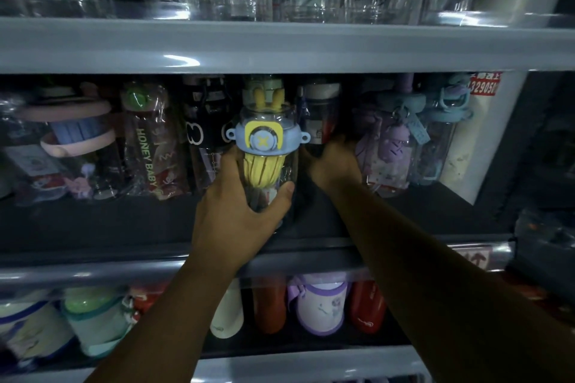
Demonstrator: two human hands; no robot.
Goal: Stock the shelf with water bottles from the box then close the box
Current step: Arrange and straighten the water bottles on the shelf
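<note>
A clear water bottle (264, 146) with a blue and yellow lid stands at the middle of the dark middle shelf (93, 227). My left hand (239, 211) grips its lower body, thumb on the right side. My right hand (333, 165) reaches further back, just right of that bottle, against a dark bottle (320, 115) with a white cap; its fingers are blurred and partly hidden. The box is out of view.
Wrapped bottles line the middle shelf: a "HONEY BABY" bottle (149, 140) and a pink-banded one (74, 140) at left, purple (392, 146) and blue ones at right. Clear bottles fill the top shelf (280, 43). Coloured bottles (320, 301) sit on the shelf below.
</note>
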